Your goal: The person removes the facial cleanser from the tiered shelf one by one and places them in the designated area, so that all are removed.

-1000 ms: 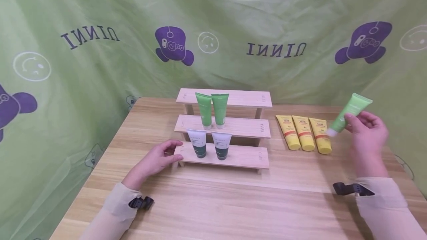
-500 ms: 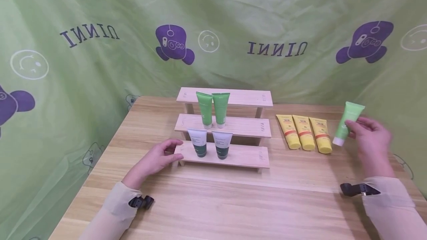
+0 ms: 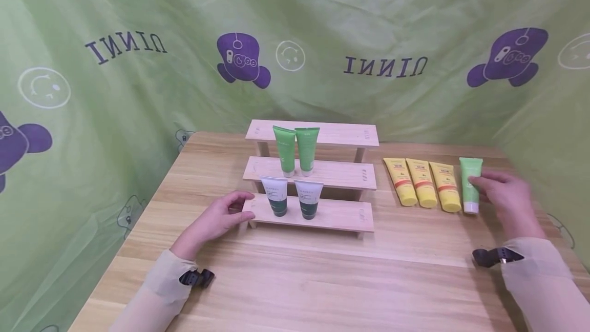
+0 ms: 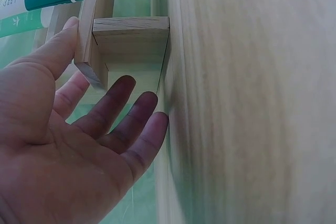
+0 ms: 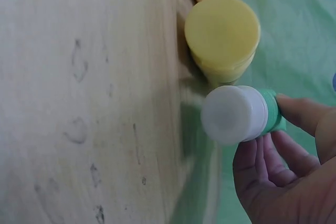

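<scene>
My right hand (image 3: 507, 196) pinches a light green squeeze tube (image 3: 470, 186) between thumb and fingers, its white cap (image 5: 228, 115) toward me. The tube is close over the tabletop, to the right of three yellow tubes (image 3: 420, 183) lying in a row. My left hand (image 3: 221, 219) touches the left end of a three-step wooden stand (image 3: 341, 215) with thumb and index finger; in the left wrist view its other fingers (image 4: 137, 113) are loosely spread below the step. Two white-and-dark-green tubes (image 3: 275, 196) stand on the bottom step, and two green tubes (image 3: 286, 151) on the middle one.
The wooden table (image 3: 295, 281) carries everything. A green curtain (image 3: 322, 9) with purple prints hangs behind and on both sides. Each wrist wears a small black camera mount (image 3: 195, 277) over a pale sleeve.
My right hand has lowered the light green tube beside the yellow row and turned it from slanted to nearly parallel with them. The left hand has stayed at the stand.
</scene>
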Available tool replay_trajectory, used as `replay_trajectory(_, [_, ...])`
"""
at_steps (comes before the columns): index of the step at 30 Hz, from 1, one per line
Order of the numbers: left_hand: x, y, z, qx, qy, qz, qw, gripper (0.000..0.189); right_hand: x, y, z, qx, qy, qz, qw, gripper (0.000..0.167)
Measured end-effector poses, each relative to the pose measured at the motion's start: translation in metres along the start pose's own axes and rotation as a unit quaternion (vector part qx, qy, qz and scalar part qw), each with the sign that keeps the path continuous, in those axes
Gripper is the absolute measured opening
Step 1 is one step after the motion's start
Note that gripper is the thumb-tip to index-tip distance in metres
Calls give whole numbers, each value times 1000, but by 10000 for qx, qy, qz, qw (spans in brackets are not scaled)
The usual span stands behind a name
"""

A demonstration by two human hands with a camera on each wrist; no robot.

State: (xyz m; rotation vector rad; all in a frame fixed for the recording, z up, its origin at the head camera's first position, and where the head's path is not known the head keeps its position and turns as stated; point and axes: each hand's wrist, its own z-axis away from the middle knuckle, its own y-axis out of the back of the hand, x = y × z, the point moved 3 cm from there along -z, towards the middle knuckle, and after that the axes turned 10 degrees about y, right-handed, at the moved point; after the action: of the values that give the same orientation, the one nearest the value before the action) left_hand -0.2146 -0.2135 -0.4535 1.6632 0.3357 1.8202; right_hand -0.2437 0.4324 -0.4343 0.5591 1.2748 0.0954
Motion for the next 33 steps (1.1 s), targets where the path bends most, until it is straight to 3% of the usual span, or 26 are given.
replay_trajectory(6, [0, -1, -1, -18, -3, 7, 10000, 50, 3, -3, -9, -85, 71, 349, 9993, 77])
replay_trajectory(13, [0, -2, -1, -66, -38, 78, 9999, 50, 5, -9, -17, -10, 75, 583, 9983, 86])
replay_trajectory(21, [-2, -2, -1, -66, -23, 124, 9999, 49, 9, -11, -22, 66, 117, 756, 9970, 76])
replay_trajectory(29, [0, -1, 0, -55, -61, 102, 9999, 49, 14, -6, -24, -7, 73, 666, 9978, 74])
replay_trajectory(33, [1, 0, 0, -34, -66, 67, 9999, 49, 15, 0, -20, 79, 83, 378, 9992, 64])
